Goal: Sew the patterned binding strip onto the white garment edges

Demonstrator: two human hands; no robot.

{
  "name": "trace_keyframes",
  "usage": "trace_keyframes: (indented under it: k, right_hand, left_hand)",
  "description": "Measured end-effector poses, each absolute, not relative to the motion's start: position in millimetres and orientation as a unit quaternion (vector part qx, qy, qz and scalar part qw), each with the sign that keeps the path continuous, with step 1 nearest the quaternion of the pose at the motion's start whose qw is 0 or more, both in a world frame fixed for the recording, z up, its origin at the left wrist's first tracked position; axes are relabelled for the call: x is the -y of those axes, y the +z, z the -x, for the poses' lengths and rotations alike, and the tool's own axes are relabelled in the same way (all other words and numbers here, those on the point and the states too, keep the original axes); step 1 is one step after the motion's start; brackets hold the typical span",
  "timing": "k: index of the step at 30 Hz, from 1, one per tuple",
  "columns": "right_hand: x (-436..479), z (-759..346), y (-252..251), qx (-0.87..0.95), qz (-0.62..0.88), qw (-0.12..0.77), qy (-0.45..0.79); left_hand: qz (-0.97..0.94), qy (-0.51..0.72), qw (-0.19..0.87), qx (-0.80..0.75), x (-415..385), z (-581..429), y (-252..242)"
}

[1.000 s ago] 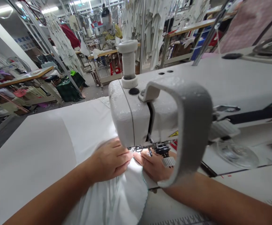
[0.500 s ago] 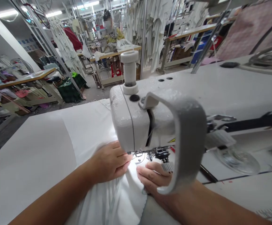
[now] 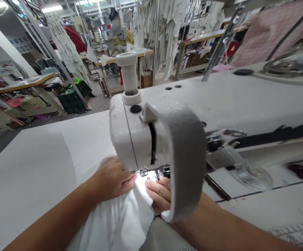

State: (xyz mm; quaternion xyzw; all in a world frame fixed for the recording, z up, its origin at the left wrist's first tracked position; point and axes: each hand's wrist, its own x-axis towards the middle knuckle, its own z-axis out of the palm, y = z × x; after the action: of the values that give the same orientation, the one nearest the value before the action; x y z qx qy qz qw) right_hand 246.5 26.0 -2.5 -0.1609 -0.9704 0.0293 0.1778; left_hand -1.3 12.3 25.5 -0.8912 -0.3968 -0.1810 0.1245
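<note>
A white sewing machine [image 3: 151, 139] fills the middle, its lamp lighting the presser foot [image 3: 144, 172]. White fabric [image 3: 130, 218] passes under that area and falls in folds toward me, with a stitched dark edge at its right side. My left hand [image 3: 112, 179], left of the foot, is closed on the fabric, thumb and fingers pressed together. Right of the foot, my right hand [image 3: 160, 194] lies with its fingers stretched flat on the fabric. The curved grey-white guard bar [image 3: 188, 160] hides part of that hand and wrist.
The white tabletop [image 3: 44, 153] extends left. A thread spool [image 3: 130, 76] stands on the machine head. At the lower right is a printed ruler scale [image 3: 295, 230]. Beyond are hanging white garments [image 3: 167, 38], other worktables [image 3: 18, 87] and a person [image 3: 116, 31] sitting.
My view has swung slightly right, so the machine and both hands appear further left. Both hands stay at the presser foot, and the fabric edge sits a little differently.
</note>
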Motion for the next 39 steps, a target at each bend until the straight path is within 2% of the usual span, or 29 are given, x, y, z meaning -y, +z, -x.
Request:
trace_keyframes:
  k: [5, 11, 16, 19, 22, 27, 35, 39]
  right_hand:
    - [-27.3, -238.4, 8.7, 0.97, 0.154, 0.161, 0.093]
    - [-19.4, -237.3, 23.0, 0.977, 0.113, 0.142, 0.109]
    - [-20.5, -260.9, 34.1, 0.972, 0.16, 0.108, 0.131]
    - [-15.5, -253.2, 39.7, 0.945, 0.233, 0.151, 0.172]
    - [-4.8, -229.2, 37.3, 0.917, 0.285, 0.221, 0.168]
    - [1.2, -210.3, 16.1, 0.932, 0.279, 0.21, 0.1]
    - [-14.7, -228.5, 10.7, 0.962, 0.195, 0.171, 0.082]
    - [-17.4, -233.4, 17.9, 0.966, 0.179, 0.161, 0.098]
  left_hand:
    - [0.892, -0.208, 0.107, 0.388, -17.4, 5.5, 13.6]
    - [0.897, -0.186, 0.051, 0.399, -11.6, 7.6, 19.4]
    - [0.877, -0.153, 0.091, 0.446, 28.7, -14.2, 23.5]
    - [0.826, -0.098, 0.132, 0.539, 52.4, -42.1, 20.8]
    - [0.799, -0.095, 0.152, 0.574, 61.5, -59.5, 18.6]
    - [0.837, -0.084, 0.145, 0.521, 55.6, -42.3, 22.3]
    - [0.89, -0.098, 0.157, 0.418, 24.2, -25.6, 25.7]
    - [0.871, -0.129, 0.13, 0.455, 25.3, -26.0, 13.9]
